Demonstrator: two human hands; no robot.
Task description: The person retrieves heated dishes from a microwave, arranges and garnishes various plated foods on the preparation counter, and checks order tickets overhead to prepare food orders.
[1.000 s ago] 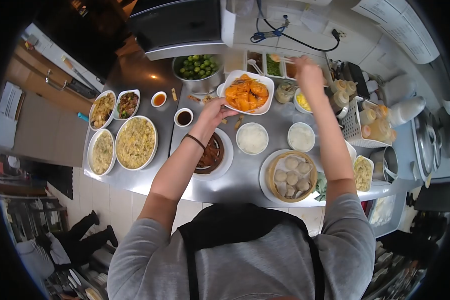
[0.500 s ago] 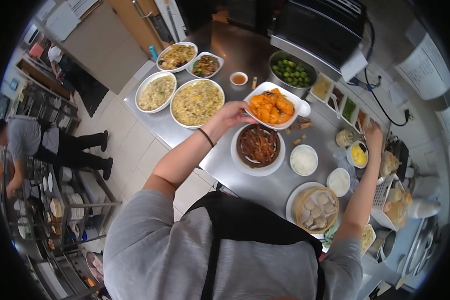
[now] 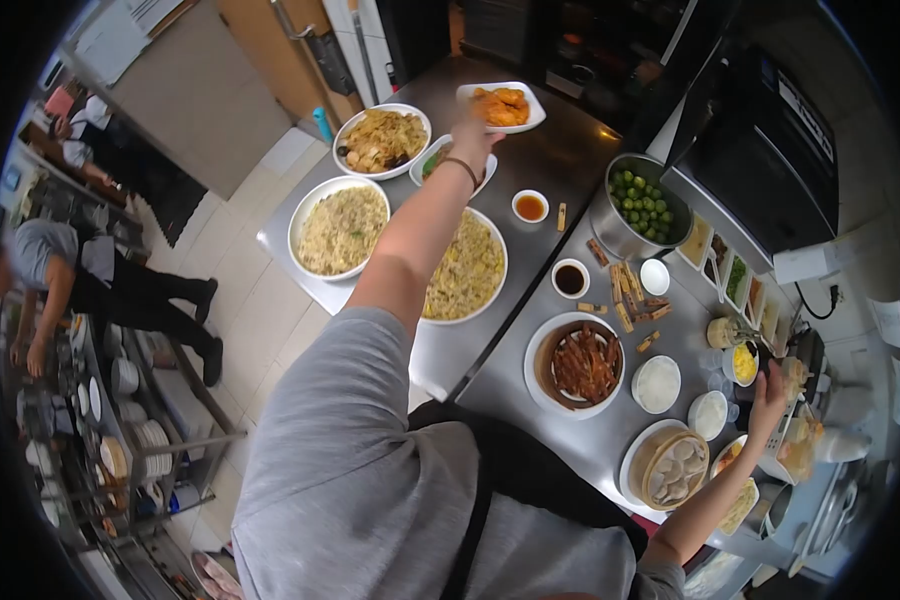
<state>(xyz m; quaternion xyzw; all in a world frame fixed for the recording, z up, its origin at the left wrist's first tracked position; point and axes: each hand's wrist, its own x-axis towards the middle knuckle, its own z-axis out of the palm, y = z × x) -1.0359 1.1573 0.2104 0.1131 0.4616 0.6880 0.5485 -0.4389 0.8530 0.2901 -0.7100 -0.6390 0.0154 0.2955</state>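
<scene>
My left hand (image 3: 478,142) is stretched to the far side of the counter, shut on the edge of a white dish (image 3: 535,112) of glossy orange food (image 3: 501,106). The fingers are partly blurred. Just below it, a smaller dish of meat and greens (image 3: 435,165) is partly hidden by my wrist. My forearm covers part of a plate of yellow fried rice (image 3: 467,268). On the right, my right hand (image 3: 768,396) is open, fingers apart, beside a jar (image 3: 794,377) and a small bowl of yellow food (image 3: 744,363).
A steamer of dark braised pieces (image 3: 586,366), rice bowls (image 3: 656,385) and a dumpling steamer (image 3: 676,470) stand on the steel counter (image 3: 510,385). Nearby are a pot of green balls (image 3: 652,205) and clothespins (image 3: 625,290). A person (image 3: 55,260) works at left shelves.
My left hand has carried the orange dish away from me, to the counter's far side. My right hand has moved slightly down beside the jars. The view has shifted.
</scene>
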